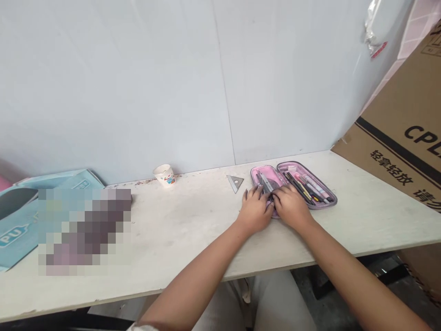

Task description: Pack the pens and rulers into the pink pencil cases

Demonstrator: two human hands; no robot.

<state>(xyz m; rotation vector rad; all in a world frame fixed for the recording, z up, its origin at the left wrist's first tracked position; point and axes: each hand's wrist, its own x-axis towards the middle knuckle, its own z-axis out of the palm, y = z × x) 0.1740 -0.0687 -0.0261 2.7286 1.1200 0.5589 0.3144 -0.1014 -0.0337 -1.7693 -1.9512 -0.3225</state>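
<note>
An open pink pencil case (320,180) lies on the white table (179,230) near the wall, its right half filled with several pens and its left half holding grey rulers (266,182). My left hand (254,209) rests on the near left edge of the case, fingers curled down onto the left half. My right hand (292,204) sits beside it, fingers bent over the case's middle, touching the items there. What the fingertips pinch is hidden. A small grey set square (234,182) lies on the table just left of the case.
A small paper cup (165,174) stands by the wall. A light blue box (20,216) lies at the far left beside a blurred patch. A large cardboard box (403,133) leans at the right. My legs show below the table's front edge.
</note>
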